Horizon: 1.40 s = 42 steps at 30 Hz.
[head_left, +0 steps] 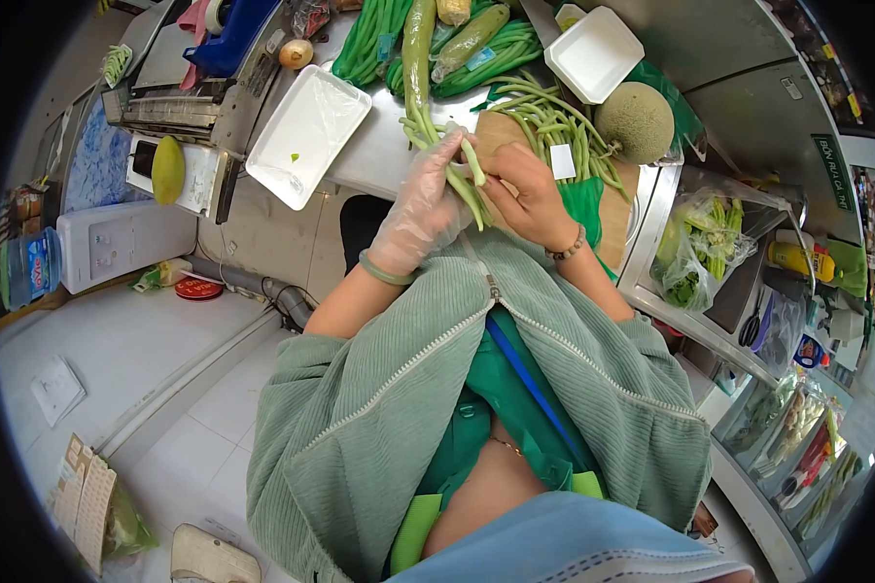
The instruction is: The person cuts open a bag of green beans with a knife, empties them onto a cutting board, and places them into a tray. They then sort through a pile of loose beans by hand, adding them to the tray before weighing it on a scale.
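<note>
My left hand, in a clear plastic glove, is closed around a few green beans in front of my jacket. My bare right hand, with a beaded bracelet at the wrist, pinches at the upper part of the same beans. Beyond my right hand, a heap of loose green beans with a small white label lies on a brown board. A white foam tray with a small green scrap in it sits to the left of my hands.
Bagged green vegetables and a wrapped long gourd lie at the back. A melon and another white tray stand at the back right. Farther right is a bag of greens. An onion lies left.
</note>
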Motion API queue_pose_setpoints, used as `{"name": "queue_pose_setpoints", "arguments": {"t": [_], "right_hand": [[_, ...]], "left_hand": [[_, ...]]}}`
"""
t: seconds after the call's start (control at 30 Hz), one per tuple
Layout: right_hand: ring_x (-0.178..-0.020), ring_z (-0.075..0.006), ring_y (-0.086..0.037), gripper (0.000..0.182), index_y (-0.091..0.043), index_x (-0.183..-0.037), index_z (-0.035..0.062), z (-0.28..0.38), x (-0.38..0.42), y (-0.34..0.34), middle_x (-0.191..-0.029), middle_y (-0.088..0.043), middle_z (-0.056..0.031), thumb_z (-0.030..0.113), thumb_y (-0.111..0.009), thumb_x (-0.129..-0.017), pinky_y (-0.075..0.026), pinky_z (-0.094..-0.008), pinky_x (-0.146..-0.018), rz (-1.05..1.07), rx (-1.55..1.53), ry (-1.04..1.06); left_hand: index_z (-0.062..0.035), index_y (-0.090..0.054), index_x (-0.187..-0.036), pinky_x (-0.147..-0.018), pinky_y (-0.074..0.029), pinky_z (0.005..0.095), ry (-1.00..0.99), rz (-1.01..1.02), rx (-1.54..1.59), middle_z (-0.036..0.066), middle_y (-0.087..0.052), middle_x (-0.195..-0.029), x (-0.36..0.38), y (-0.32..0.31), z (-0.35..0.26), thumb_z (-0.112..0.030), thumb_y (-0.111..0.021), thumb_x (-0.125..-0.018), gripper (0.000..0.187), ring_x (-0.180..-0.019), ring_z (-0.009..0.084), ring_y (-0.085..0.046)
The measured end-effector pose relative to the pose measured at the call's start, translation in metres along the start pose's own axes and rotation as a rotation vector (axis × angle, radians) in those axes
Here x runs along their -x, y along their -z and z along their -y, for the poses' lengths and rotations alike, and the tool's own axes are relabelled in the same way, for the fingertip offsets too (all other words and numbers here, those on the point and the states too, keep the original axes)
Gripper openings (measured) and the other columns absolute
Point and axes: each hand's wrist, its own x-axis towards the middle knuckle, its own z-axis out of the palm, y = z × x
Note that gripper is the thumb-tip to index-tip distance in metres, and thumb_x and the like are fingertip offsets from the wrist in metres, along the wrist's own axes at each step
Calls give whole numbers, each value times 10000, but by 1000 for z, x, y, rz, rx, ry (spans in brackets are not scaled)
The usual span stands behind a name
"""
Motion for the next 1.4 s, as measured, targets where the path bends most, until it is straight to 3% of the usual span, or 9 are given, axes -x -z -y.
{"name": "queue_pose_setpoints", "arguments": {"t": [0.1,0.17,0.5,0.6,0.8,0.97,1.07,1.27,1.4], "right_hand": [[-684,-283,-506,56,-599,-863,22,0,1,1,-719,-538,-101,58,-605,-821,-406,-362,-643,1,-23,-12],[-663,-218,-505,53,-617,-878,16,-1,5,4,-726,-544,-86,54,-601,-844,-393,-306,-603,-4,-46,-79],[-542,-61,-403,151,-590,-835,-9,-14,17,0,-611,-465,4,127,-610,-897,-319,-252,-484,-75,-305,-462],[-523,-106,-435,138,-600,-862,-6,-9,13,1,-610,-495,-33,128,-607,-896,-346,-275,-485,-83,-211,-429],[-593,-297,-511,111,-605,-881,-10,-6,7,0,-701,-547,-136,101,-596,-882,-413,-369,-555,-35,51,-247],[-662,-299,-514,81,-595,-853,-8,-6,7,2,-736,-533,-135,70,-584,-875,-412,-369,-603,3,44,-232],[-680,-285,-512,79,-583,-827,-5,0,4,2,-731,-531,-124,60,-584,-870,-408,-366,-622,-46,-37,-199],[-699,-272,-512,89,-575,-802,-3,-1,6,-2,-726,-538,-111,67,-601,-850,-406,-361,-643,-92,-85,-166],[-737,-273,-530,85,-578,-804,16,-8,4,4,-758,-553,-102,92,-607,-824,-410,-367,-666,-20,125,-189]], "left_hand": [[-57,-609,-938,-706,-452,236,-43,-32,2,4,-535,-851,-1,0,-1,-232,-631,-914,179,-764,98,-525],[-32,-609,-926,-619,-429,198,-98,-102,29,7,-527,-770,3,-7,-3,-219,-656,-900,195,-670,80,-499],[-30,-575,-916,-523,-416,227,-544,-331,-254,26,-550,-742,7,-22,-7,-157,-698,-870,183,-614,95,-492],[-36,-574,-902,-512,-425,234,-623,-301,-354,23,-556,-726,6,-16,-6,-137,-705,-863,169,-591,91,-495],[-29,-575,-879,-507,-417,225,-704,-290,-539,14,-560,-697,15,-22,-8,-127,-707,-858,165,-572,79,-504],[-38,-571,-874,-505,-395,217,-663,-314,-546,6,-541,-702,21,-29,-12,-175,-703,-867,191,-577,83,-487],[-55,-571,-881,-513,-381,218,-363,-373,-287,6,-514,-717,9,-21,-13,-217,-693,-876,204,-583,86,-457],[-82,-565,-887,-545,-373,235,-133,-250,-33,-2,-517,-696,4,-10,-2,-216,-727,-844,215,-606,98,-460],[-74,-557,-890,-526,-379,225,-340,-370,-241,-8,-516,-690,-1,-9,-1,-197,-728,-844,215,-584,83,-463]]}}
